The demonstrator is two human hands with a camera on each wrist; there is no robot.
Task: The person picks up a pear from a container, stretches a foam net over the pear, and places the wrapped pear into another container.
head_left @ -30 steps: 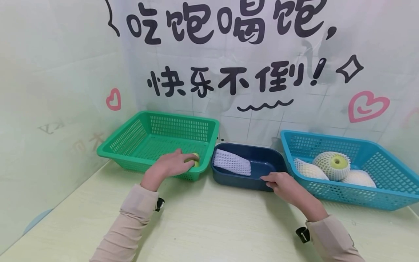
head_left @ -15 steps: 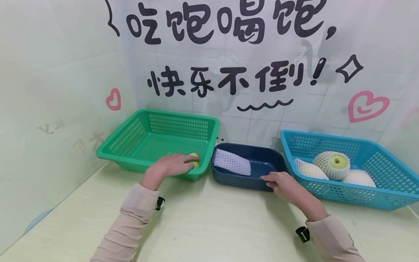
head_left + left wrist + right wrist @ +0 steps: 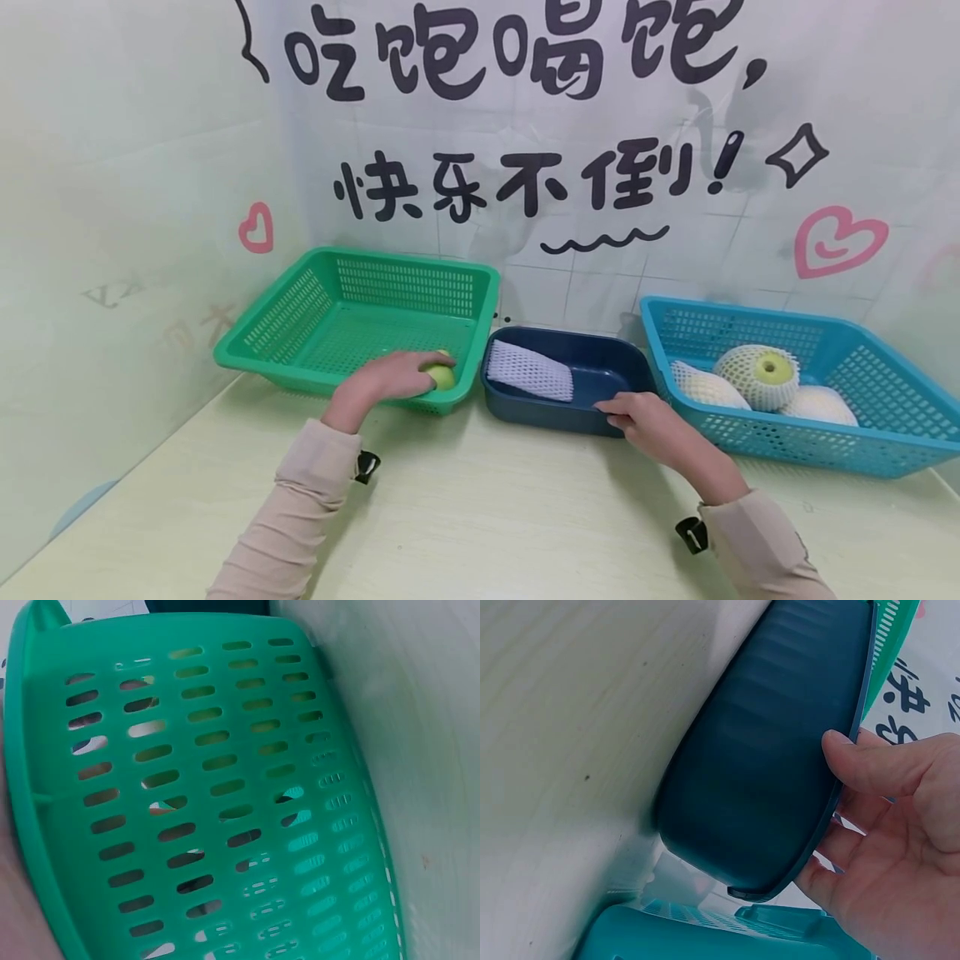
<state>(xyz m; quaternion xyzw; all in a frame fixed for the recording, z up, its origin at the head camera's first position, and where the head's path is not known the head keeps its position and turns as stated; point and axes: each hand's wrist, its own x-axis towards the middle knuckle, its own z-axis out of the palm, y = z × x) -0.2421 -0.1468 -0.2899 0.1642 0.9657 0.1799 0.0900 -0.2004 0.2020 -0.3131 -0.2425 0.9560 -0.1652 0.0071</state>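
My left hand (image 3: pixel 395 377) reaches over the front rim of the green basket (image 3: pixel 356 389). Its fingers curl over a round yellow-green fruit (image 3: pixel 442 377) in the basket's front right corner; the thumb is hidden. In the left wrist view the slotted basket wall (image 3: pixel 52 750) fills most of the frame, with bits of yellow-green behind the slots. A navy plastic tub (image 3: pixel 551 417) stands beside the basket, a white foam net sleeve (image 3: pixel 531 372) lying flat inside. My right hand (image 3: pixel 647 425) pinches the tub's front rim, thumb (image 3: pixel 844 750) outside and fingers inside.
To the right, a blue basket (image 3: pixel 892 450) holds several fruits (image 3: pixel 759 379) in white foam nets. A printed sheet (image 3: pixel 525 250) hangs behind the containers, and another covers the left side. Pale tabletop (image 3: pixel 495 517) lies between the forearms.
The left fingers have shifted slightly leftward, so more of the yellow-green fruit shows. The green basket has tilted a little. The right hand keeps its hold on the tub; the view has shifted slightly.
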